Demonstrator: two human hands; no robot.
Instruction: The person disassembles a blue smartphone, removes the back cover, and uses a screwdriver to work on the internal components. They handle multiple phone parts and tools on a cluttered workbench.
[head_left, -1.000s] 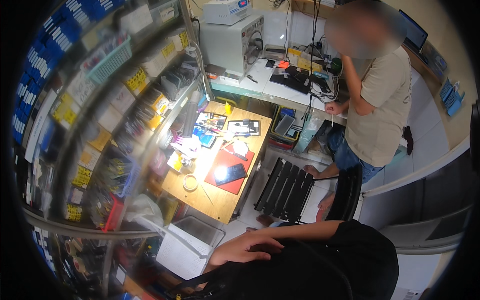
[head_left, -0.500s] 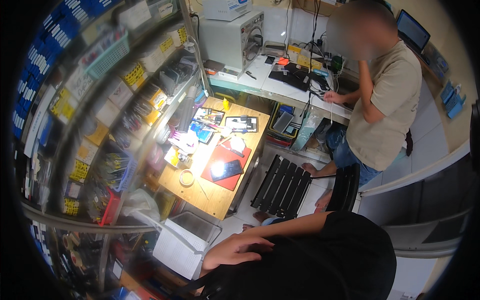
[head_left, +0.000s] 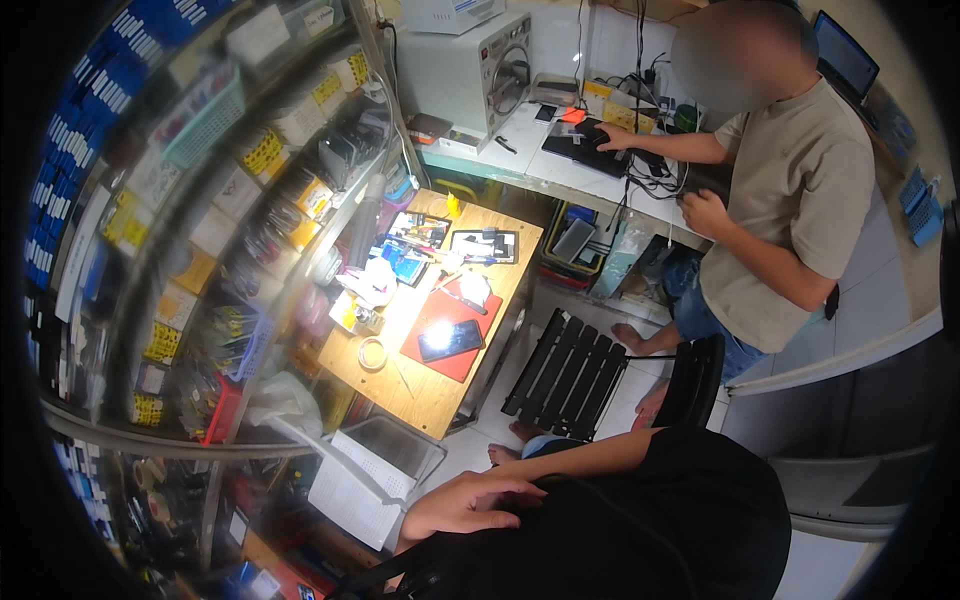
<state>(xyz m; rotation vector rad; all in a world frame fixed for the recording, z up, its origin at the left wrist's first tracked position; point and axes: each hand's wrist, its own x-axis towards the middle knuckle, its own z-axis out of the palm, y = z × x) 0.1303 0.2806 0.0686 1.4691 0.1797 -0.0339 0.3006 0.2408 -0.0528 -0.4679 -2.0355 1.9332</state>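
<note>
My right hand (head_left: 465, 505) lies at the bottom of the view on a black bag (head_left: 600, 540) held against my black-clad body. Its fingers are loosely spread over the fabric and grip nothing. The bare forearm runs in from the right. A black strap (head_left: 400, 578) hangs just below the hand. My left hand is out of sight. Below me stands a small wooden table (head_left: 420, 385) with a red mat (head_left: 465, 335) and a dark phone (head_left: 450, 341) on it.
Another person in a beige shirt (head_left: 800, 200) stands at a white counter (head_left: 520, 150), one hand on a black device (head_left: 585, 145). A black slatted stool (head_left: 565, 375) stands by the table. Glass shelves full of small packages (head_left: 200, 250) fill the left. A white box (head_left: 360, 480) sits on the floor.
The other person has reached one hand out onto the black device on the counter. My hand has barely moved on the bag.
</note>
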